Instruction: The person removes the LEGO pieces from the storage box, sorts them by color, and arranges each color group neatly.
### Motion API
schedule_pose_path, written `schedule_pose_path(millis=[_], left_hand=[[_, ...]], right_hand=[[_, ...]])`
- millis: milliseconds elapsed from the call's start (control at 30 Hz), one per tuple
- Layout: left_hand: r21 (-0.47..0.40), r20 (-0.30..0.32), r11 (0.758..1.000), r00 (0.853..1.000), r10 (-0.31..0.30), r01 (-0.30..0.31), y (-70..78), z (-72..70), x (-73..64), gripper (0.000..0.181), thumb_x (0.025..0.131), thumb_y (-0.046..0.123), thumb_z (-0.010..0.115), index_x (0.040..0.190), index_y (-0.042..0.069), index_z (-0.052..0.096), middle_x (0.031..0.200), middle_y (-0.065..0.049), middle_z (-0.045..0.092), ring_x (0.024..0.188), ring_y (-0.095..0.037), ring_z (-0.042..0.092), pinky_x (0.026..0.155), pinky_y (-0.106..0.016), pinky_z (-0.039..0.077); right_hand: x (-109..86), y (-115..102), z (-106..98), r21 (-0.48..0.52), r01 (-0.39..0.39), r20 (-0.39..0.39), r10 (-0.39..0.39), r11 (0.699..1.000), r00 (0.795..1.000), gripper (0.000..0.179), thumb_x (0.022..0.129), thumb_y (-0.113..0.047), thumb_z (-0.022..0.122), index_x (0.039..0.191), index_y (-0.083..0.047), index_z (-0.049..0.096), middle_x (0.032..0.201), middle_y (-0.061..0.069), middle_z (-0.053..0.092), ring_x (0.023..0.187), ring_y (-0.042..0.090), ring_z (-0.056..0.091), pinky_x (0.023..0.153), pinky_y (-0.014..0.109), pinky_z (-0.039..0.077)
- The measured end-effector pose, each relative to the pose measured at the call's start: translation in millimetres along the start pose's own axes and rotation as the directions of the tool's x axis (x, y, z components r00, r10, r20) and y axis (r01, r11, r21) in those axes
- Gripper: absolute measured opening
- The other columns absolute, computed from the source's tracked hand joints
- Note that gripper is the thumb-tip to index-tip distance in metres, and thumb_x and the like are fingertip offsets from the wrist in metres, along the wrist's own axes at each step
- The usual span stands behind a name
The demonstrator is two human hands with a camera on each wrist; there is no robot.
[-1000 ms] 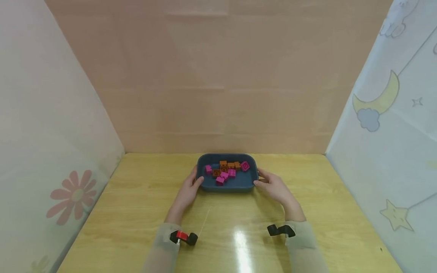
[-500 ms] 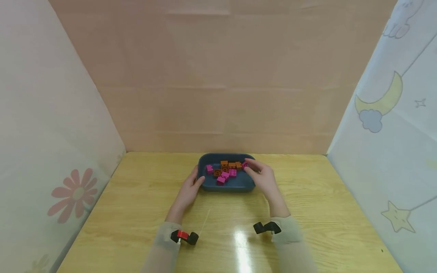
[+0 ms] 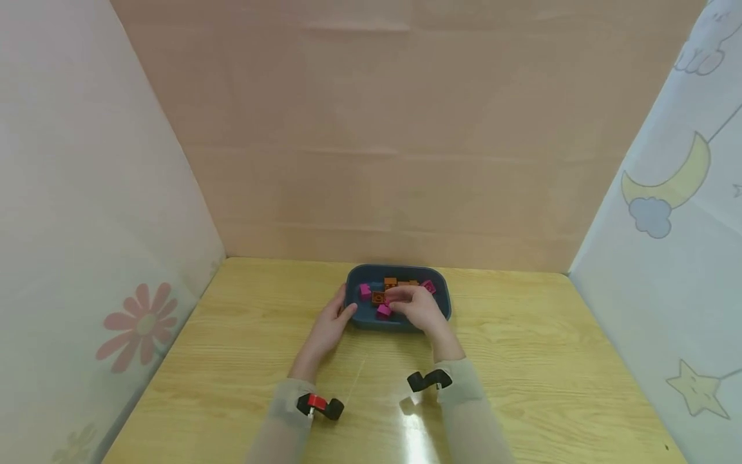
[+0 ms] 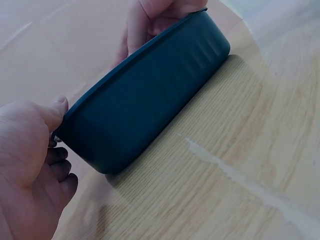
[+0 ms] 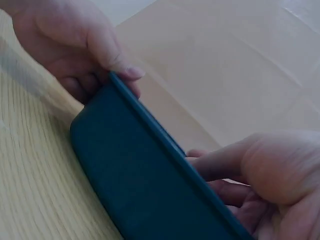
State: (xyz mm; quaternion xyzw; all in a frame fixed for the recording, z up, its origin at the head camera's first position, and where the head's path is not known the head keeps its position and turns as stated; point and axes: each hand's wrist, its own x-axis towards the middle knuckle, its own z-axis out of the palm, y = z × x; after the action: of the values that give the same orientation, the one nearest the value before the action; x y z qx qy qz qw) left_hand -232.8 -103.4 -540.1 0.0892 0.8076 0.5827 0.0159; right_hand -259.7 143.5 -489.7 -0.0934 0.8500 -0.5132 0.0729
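At far side of wood-grain surface, close to creased pinkish-tan backdrop: dark blue tray, resting flat, long side facing person. Left, pale panel with pink flower; right, pale panel with yellow moon, blue cloud, star. Near front of surface, bright glare streak between light sleeves; thin pale line running from near tray toward person; dark speck at near right. Small black devices at both wrists. In tray: loose pink bricks and orange bricks, some partly hidden by fingers.

Left hand: gripping left end of tray, thumb on rim, fingers around outside. Right hand: over front rim, into tray, bent fingers and thumb at pink bricks mid-tray; cannot tell if pinching one.

Versus half a second ago: right hand now at mid-tray instead of at right-end pink brick, with that brick back in clear view. One second ago: both hands at tray ends. Left grip unchanged. Tray in same spot on surface; head view slightly shifted.
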Motion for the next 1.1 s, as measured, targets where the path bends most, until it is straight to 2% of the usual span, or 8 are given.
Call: schedule_pose_path(millis=[133,400,567,733,933,1100], left_hand=[[-0.002,-0.005,1.0,1.0,-0.002,0.002,0.8,0.5,-0.6,0.07,0.114,0.032,0.055,0.171,0.007,0.022,0.177,-0.013,0.02,0.163,-0.03,0.017,0.131,-0.05,0.017],[-0.01,-0.003,1.0,1.0,0.008,-0.008,3.1,-0.4,-0.3,0.068,0.115,0.024,0.055,0.17,0.003,0.022,0.177,-0.016,0.02,0.163,-0.031,0.017,0.131,-0.051,0.017],[-0.012,0.002,1.0,1.0,0.009,-0.009,1.6,2.2,0.0,0.069,0.115,0.026,0.054,0.17,0.003,0.02,0.177,-0.015,0.018,0.163,-0.029,0.015,0.131,-0.049,0.017],[-0.013,0.002,1.0,1.0,-0.003,0.003,1.7,3.8,-0.4,0.069,0.115,0.028,0.053,0.171,0.006,0.019,0.177,-0.014,0.017,0.163,-0.029,0.015,0.131,-0.049,0.017],[-0.013,0.01,1.0,1.0,-0.005,0.005,1.6,2.9,-0.4,0.069,0.115,0.029,0.053,0.171,0.008,0.019,0.178,-0.012,0.017,0.163,-0.028,0.014,0.131,-0.048,0.017],[-0.016,0.015,1.0,1.0,-0.004,0.005,0.4,2.3,-0.2,0.073,0.114,0.039,0.053,0.172,0.009,0.019,0.178,-0.011,0.017,0.164,-0.027,0.014,0.132,-0.048,0.017]], right_hand=[[2.4,1.6,2.0,-0.031,-0.035,0.019,0.035,0.999,0.999,0.026,0.099,-0.004,0.075,0.126,-0.004,0.078,0.114,0.006,0.079,0.109,0.024,0.074,0.099,0.045,0.061],[4.4,2.9,10.4,-0.102,-0.011,-0.107,0.0,0.995,0.994,0.025,0.091,-0.011,0.086,0.115,-0.003,0.081,0.102,0.004,0.081,0.097,0.023,0.078,0.086,0.042,0.064],[3.6,3.7,11.6,-0.147,-0.029,-0.148,0.007,0.989,0.989,0.021,0.087,-0.013,0.091,0.106,-0.008,0.082,0.095,0.001,0.081,0.092,0.021,0.077,0.083,0.043,0.064],[3.6,4.1,13.9,-0.194,-0.046,-0.161,0.014,0.98,0.987,0.019,0.087,-0.017,0.092,0.101,-0.011,0.082,0.091,-0.003,0.079,0.089,0.019,0.075,0.083,0.043,0.063],[1.7,4.3,16.1,-0.224,-0.014,-0.165,-0.024,0.974,0.986,0.019,0.086,-0.019,0.093,0.099,-0.011,0.082,0.088,-0.003,0.079,0.085,0.017,0.076,0.083,0.044,0.063],[0.9,4.3,16.4,-0.249,0.003,-0.155,-0.043,0.969,0.987,0.018,0.086,-0.021,0.093,0.099,-0.012,0.084,0.087,-0.003,0.08,0.084,0.016,0.076,0.081,0.043,0.063]])
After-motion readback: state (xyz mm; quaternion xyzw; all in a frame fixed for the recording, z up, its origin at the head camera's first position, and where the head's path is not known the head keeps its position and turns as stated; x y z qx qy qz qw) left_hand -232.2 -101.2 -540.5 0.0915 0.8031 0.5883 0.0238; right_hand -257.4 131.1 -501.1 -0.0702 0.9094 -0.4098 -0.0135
